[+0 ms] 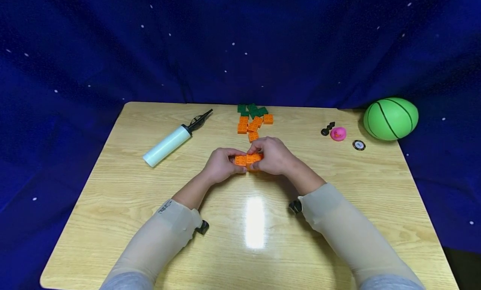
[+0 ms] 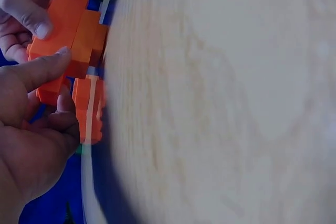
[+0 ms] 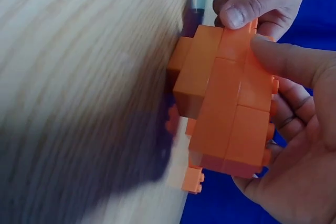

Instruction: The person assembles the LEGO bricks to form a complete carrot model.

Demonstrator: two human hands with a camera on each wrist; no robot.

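You hold a smooth plastic brick assembly [image 3: 223, 103]; wood-grain tabletop [image 1: 94, 219], glossy at six o'clock; matt cloth backdrop [image 1: 240, 44] at twelve.

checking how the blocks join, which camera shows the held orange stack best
The right wrist view: the stack looks large there, its stepped layers and seams plain. The left wrist view shows it partly covered by the left hand; the head view shows it small, mainly its studded top.
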